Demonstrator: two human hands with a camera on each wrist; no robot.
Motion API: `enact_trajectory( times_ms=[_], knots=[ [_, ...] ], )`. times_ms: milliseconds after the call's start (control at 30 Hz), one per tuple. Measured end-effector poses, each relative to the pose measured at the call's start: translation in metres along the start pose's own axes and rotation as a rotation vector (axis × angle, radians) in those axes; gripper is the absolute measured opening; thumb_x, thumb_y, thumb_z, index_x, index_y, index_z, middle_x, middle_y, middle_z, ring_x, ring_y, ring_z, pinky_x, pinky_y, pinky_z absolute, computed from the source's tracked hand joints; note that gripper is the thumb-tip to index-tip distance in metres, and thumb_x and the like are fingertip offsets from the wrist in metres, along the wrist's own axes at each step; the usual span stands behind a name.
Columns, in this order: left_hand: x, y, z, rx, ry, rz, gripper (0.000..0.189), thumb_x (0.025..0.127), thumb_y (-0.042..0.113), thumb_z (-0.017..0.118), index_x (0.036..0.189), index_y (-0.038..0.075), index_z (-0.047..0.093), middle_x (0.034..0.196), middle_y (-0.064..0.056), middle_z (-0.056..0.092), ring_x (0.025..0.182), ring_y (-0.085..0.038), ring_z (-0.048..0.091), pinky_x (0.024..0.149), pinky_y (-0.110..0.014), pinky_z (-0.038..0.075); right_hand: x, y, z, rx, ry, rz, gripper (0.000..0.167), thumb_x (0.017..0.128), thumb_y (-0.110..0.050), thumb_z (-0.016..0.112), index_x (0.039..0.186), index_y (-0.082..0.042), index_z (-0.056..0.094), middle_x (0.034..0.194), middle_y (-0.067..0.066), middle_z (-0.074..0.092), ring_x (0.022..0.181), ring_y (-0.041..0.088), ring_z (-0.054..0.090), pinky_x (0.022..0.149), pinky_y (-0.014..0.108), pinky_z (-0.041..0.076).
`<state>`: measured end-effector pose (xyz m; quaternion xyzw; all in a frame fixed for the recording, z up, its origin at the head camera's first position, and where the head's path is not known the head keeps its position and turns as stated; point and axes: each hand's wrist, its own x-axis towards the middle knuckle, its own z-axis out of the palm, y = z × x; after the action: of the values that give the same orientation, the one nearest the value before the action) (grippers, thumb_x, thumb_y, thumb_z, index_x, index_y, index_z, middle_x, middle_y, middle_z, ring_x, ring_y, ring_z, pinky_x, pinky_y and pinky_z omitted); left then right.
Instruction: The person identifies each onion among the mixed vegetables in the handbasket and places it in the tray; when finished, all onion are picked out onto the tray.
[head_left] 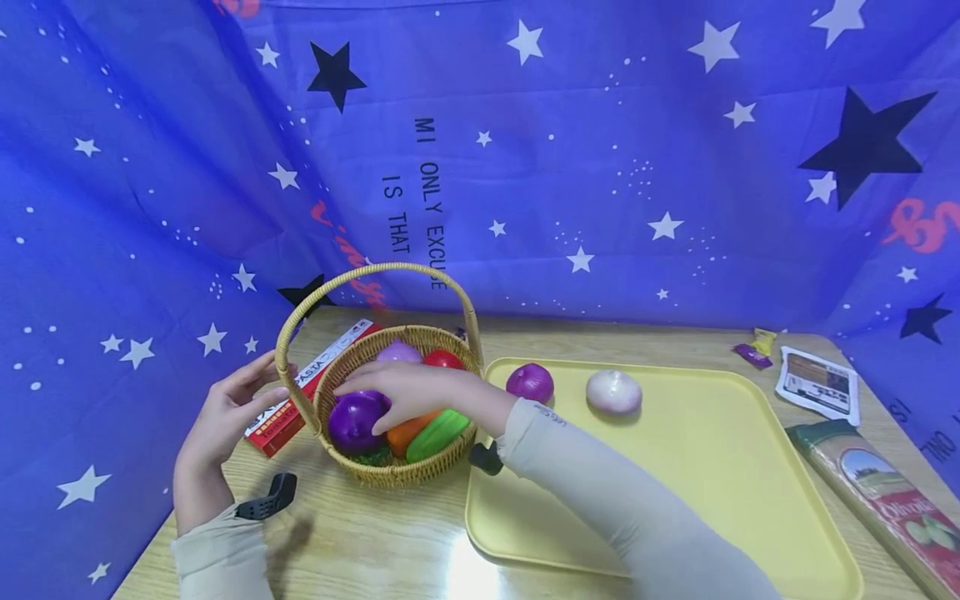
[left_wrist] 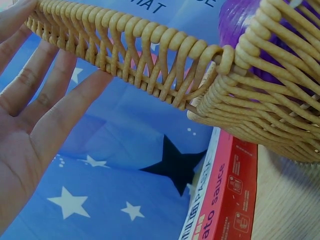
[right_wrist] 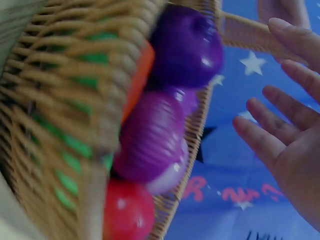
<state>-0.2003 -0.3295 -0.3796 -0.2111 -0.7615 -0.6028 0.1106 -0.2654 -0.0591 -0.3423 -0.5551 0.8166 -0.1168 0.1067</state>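
Blue star-printed cloth [head_left: 592, 158] behind and at the sides; wood-grain desk [head_left: 375, 533] below. Head view: wicker basket [head_left: 390, 477] on the desk's left part, containing a dark purple vegetable [head_left: 356, 425], a red piece [head_left: 444, 359], an orange one and a green one [head_left: 438, 435]; right hand [head_left: 416, 390] over them, close to the dark purple vegetable; step in hand, by judgement, picking or placing among the contents; next move would call for closing on one piece, or withdrawing clear of the arched handle [head_left: 382, 267], the chief obstacle; yellow tray [head_left: 705, 467] to the right, partly covered by the right arm, bearing a purple onion [head_left: 530, 382] and a pale onion [head_left: 615, 392]; red carton [head_left: 273, 429] left of the basket, partly hidden by it; sweets, a white packet [head_left: 819, 385] and a long packet [head_left: 877, 500] far right. Left wrist view: left hand [left_wrist: 35, 110], fingers extended, tips at the handle, not wrapped round it. Right wrist view: right fingers spread, released, grasping nothing; basket contents alongside, slightly blurred.
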Motion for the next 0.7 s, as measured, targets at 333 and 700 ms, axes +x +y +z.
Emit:
enact_trajectory(
  times_ms=[333, 700],
  knots=[
    [0.000, -0.002, -0.001, -0.020, -0.008, 0.030, 0.052, 0.087, -0.016, 0.052, 0.137, -0.005, 0.044, 0.112, 0.011, 0.068, 0.104, 0.001, 0.063, 0.087, -0.011, 0.050, 0.025, -0.010, 0.019, -0.109, -0.159, -0.032, 0.061, 0.084, -0.026, 0.071, 0.140, -0.024, 0.047, 0.151, 0.003, 0.037, 0.143, 0.017, 0.028, 0.119, 0.025, 0.023],
    [0.000, -0.001, 0.001, -0.014, -0.002, 0.021, 0.050, 0.087, -0.014, 0.052, 0.136, -0.007, 0.044, 0.111, 0.012, 0.068, 0.103, 0.002, 0.063, 0.087, -0.011, 0.050, 0.033, -0.001, 0.032, -0.082, -0.166, -0.005, 0.061, 0.083, -0.017, 0.071, 0.138, -0.026, 0.048, 0.155, 0.004, 0.029, 0.145, 0.018, 0.023, 0.119, 0.028, 0.022]
  ],
)
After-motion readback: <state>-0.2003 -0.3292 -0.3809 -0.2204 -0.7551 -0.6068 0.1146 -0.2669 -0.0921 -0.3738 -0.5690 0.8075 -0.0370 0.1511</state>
